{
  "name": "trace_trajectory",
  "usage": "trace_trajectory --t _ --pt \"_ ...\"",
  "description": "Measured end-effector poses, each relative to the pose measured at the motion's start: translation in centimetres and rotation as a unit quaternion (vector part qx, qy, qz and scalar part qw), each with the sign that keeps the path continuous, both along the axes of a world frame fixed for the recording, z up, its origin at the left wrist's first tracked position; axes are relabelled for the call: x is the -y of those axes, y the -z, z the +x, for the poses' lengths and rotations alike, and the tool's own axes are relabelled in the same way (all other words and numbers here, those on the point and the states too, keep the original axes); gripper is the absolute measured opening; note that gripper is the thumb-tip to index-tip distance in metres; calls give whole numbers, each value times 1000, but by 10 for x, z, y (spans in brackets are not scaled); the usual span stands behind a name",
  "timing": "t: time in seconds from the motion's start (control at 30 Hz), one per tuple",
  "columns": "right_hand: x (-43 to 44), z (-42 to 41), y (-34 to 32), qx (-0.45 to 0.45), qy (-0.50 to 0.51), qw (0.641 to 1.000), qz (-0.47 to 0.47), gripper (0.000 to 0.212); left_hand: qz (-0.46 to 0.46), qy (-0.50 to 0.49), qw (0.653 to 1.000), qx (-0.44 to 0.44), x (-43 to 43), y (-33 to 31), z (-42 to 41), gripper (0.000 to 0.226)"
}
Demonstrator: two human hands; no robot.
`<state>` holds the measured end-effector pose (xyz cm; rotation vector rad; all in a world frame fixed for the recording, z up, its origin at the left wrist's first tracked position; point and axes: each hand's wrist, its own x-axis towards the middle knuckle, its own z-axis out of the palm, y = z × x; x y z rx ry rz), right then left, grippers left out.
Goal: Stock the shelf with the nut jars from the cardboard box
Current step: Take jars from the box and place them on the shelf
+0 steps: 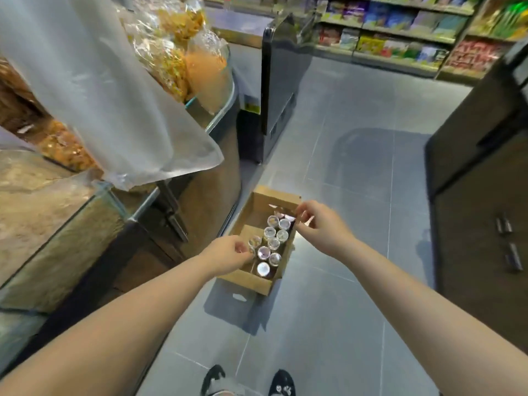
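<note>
Your left hand (228,254) curls its fingers around a nut jar (254,242) at the near-left side of the cardboard box (258,284), while your right hand (321,227) hovers over the box's far-right edge, fingers loosely spread and holding nothing. Other jars (273,242) stand upright inside the box, which sits on the grey tiled floor (357,195).
</note>
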<state>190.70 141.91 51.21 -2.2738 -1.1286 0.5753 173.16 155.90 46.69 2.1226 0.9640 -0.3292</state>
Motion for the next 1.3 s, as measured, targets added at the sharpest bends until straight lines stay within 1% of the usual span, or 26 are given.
trace_trajectory --t 0.17,0.3,0.43,0.5,0.63,0.73,0.8,0.9,1.03,1.17,1.3 --pt "-15 61 52 -28 -11 997 -74 21 -48 -24 998 -39 -16 45 37 16" --pt "-44 108 92 -37 -23 991 -124 23 -59 -35 996 -57 -47 82 84 5" --pt "-77 156 135 -57 -43 984 -165 24 -82 -48 994 -58 -80 110 148 7" --pt "-90 177 160 -66 -63 977 -192 26 -96 -46 992 -60 -95 127 177 5" --pt "-118 216 212 -71 -110 962 -241 30 -122 -85 987 -65 -122 176 225 10" --pt "-142 242 262 -68 -155 947 -273 29 -143 -101 980 -99 -138 227 250 9" --pt "-160 257 302 -64 -185 939 -283 26 -145 -94 976 -135 -148 266 265 9" --pt "-181 273 366 -50 -220 930 -289 24 -142 -63 974 -163 -161 325 287 25" --pt "-194 279 447 -16 -267 912 -312 35 -125 -100 972 -172 -170 405 308 38" --pt "-206 283 528 50 -309 881 -355 50 -97 -151 968 -174 -176 503 320 58" --pt "-230 280 598 58 -320 867 -378 56 -58 -157 964 -207 -170 583 331 67"
